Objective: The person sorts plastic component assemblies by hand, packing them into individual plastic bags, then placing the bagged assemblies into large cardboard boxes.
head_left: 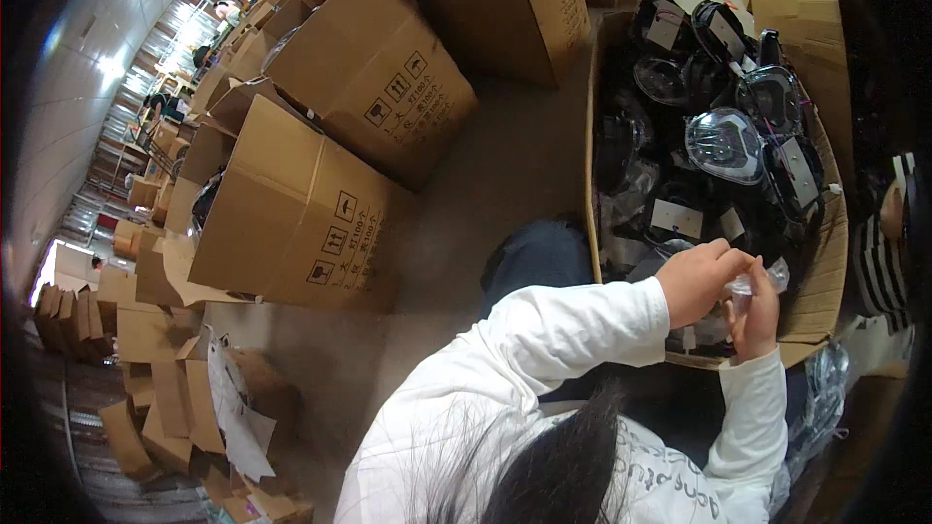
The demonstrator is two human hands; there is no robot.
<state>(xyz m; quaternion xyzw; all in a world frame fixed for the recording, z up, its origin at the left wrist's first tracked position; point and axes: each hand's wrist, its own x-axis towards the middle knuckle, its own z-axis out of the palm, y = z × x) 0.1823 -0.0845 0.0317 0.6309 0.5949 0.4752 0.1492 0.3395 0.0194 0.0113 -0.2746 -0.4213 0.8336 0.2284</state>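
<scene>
Dark hair (563,471) hangs nearest the camera, and beyond it the left hand (694,283) and right hand (754,322) pinch clear plastic film (778,275) above the open carton (820,299), presumably for easy reach of the black-framed units (726,146) piled inside.

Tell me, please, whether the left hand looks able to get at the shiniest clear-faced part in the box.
Probably yes: the clear-faced part lies uncovered on top, beyond the left hand, though that hand seems busy with clear plastic.
</scene>
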